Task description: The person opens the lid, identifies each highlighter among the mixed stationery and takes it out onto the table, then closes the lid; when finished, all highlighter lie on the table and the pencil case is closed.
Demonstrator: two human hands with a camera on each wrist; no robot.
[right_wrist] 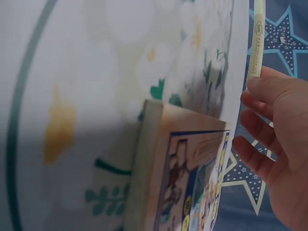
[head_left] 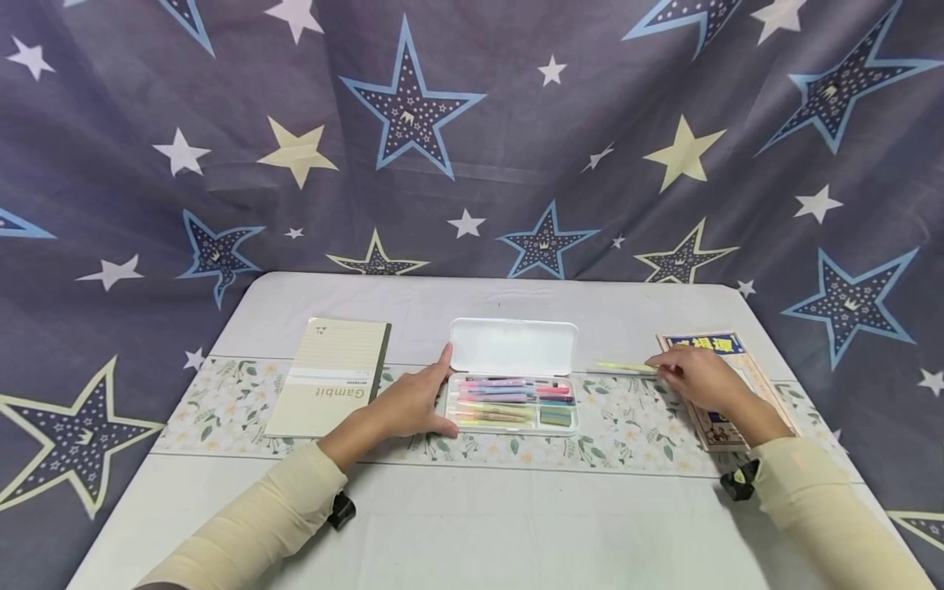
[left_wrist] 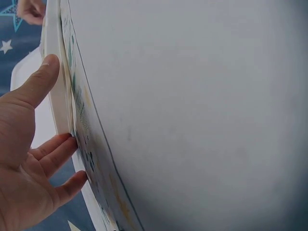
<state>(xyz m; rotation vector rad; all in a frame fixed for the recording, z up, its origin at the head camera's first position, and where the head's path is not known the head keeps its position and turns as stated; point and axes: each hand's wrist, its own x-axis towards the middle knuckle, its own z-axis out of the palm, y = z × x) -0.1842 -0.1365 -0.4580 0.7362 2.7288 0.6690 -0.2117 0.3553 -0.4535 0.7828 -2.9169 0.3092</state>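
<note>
The pen (head_left: 623, 366) is pinched between closed thumb and fingers of the right hand (head_left: 701, 377), beside the book (right_wrist: 185, 178), while the pencil case (head_left: 512, 348) is touched by the left hand (head_left: 413, 401), fingers spread wide.

One pencil case (head_left: 514, 347) holds several pens (head_left: 496, 411). Left of it is one notebook (head_left: 332, 377); right, one more pen (head_left: 619, 365), one book (head_left: 726, 342).
</note>
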